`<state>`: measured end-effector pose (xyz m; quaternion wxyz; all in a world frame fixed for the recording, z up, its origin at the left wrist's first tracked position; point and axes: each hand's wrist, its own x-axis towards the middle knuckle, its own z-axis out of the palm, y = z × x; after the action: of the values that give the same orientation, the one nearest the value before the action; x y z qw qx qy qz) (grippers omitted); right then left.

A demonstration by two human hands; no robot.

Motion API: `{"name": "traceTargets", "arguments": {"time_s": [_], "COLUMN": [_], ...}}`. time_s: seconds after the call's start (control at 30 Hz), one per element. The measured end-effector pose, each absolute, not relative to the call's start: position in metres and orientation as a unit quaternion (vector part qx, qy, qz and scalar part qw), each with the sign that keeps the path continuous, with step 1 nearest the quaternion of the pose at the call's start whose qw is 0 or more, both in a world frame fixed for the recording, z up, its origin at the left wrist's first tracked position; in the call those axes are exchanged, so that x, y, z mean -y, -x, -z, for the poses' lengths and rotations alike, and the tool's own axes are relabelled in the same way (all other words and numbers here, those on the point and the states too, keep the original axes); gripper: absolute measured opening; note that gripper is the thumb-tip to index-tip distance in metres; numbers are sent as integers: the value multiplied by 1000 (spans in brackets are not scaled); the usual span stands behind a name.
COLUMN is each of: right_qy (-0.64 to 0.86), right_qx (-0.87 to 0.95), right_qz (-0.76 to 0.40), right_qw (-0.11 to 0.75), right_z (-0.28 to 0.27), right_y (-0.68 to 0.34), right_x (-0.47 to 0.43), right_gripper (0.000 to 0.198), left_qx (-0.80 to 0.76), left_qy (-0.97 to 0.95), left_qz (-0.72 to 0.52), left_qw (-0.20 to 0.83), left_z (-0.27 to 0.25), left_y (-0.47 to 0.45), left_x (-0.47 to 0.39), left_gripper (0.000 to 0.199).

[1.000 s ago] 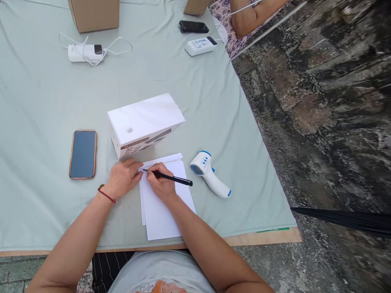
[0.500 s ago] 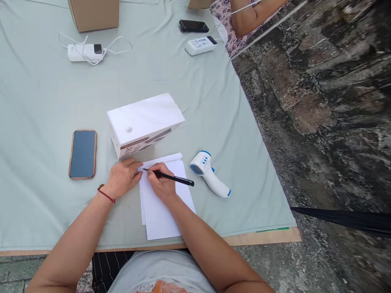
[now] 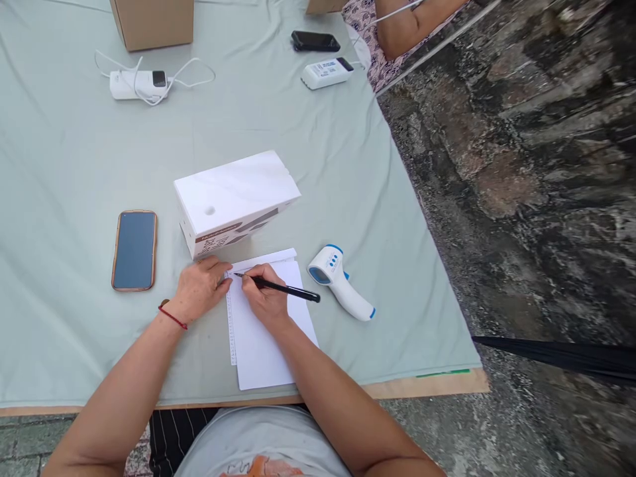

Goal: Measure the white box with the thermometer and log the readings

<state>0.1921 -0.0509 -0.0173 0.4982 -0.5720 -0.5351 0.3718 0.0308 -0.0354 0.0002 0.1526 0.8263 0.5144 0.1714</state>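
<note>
Bright, diffuse daylight — shadows soft (edges stretched).

Just beyond the left fingers (image 3: 218,268), the white box (image 3: 236,192) blocks the way; left of them, open worktop (image 3: 167,232) runs to the phone (image 3: 134,250). Right of the right fingers (image 3: 252,291), past the pen (image 3: 293,291), lies the thermometer (image 3: 342,285), with free passage between it and the box.

The cloth-covered desk (image 3: 64,159) carries paper (image 3: 265,361) under the right grip (image 3: 265,295), a thermometer gun (image 3: 342,285) to that grip's right, a white box (image 3: 237,189) just beyond the left grip (image 3: 201,286), a phone (image 3: 134,252) left of it and, farther ahead, a brown carton (image 3: 156,23).
</note>
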Motion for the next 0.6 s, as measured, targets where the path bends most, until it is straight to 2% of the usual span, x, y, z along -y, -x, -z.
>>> {"name": "traceTargets", "arguments": {"time_s": [0.6], "right_qy": [576], "right_qx": [548], "right_qz": [-380], "right_qw": [473], "right_z": [15], "right_y": [-192], "right_x": [50], "right_gripper": [7], "left_qx": [-516], "left_qy": [-824], "left_qz": [-176], "left_qw": [158], "left_z": [2], "left_y": [-31], "left_x": [36], "left_gripper": [23]}}
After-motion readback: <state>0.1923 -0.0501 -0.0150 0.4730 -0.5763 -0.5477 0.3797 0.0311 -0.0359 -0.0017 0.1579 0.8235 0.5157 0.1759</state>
